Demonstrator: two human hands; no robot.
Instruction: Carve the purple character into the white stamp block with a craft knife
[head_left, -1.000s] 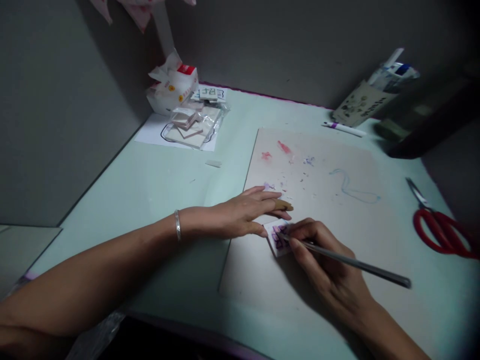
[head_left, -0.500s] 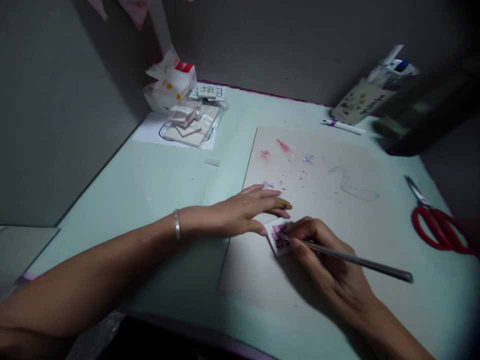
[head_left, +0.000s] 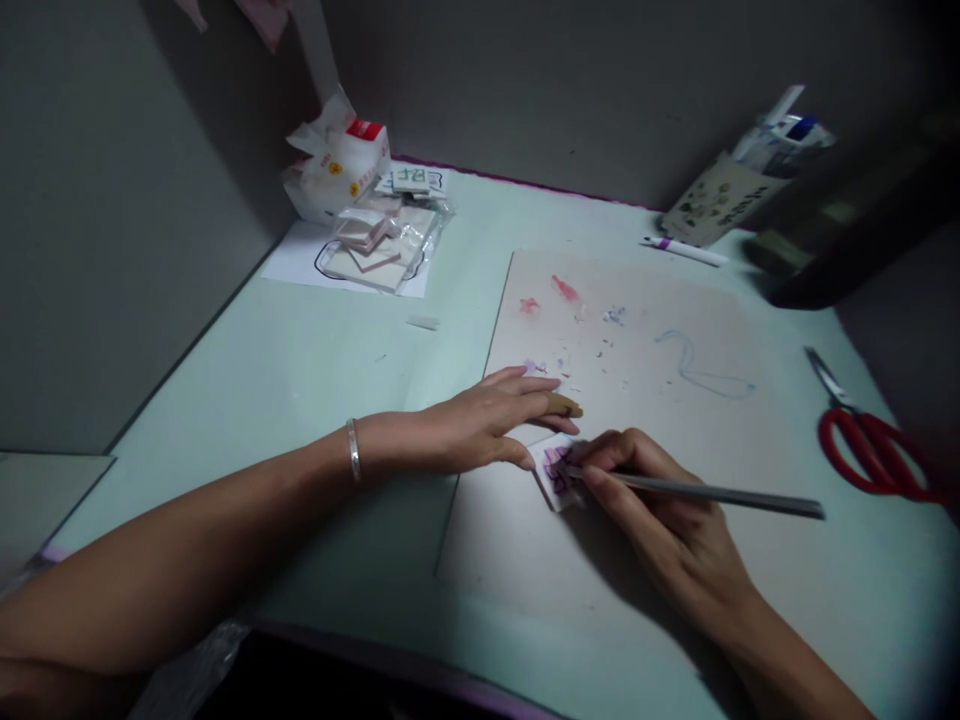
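A small white carving block (head_left: 553, 478) with purple marks and dark lines on its top lies on the pale board (head_left: 487, 530). My right hand (head_left: 660, 500) is closed around a slim metal carving knife (head_left: 720, 492). The knife's front end meets the block's face; its very tip is hard to make out beside my fingers. Stretched out flat, my left hand (head_left: 502, 425) has its thumb at the block's left edge and the other fingers over the board. A tan band wraps one of its fingers.
Red-handled scissors (head_left: 862, 450) lie at the right. Behind the board are a purple-banded marker (head_left: 686, 250) and a pen holder (head_left: 720, 195). Bagged white blocks (head_left: 375, 250) and a tissue pack (head_left: 337, 165) sit at the back left. Coloured shavings (head_left: 615, 316) dot the board.
The rear end of the knife has swung away from me and the right hand has turned slightly with it. My left hand and the block stay nearly in place.
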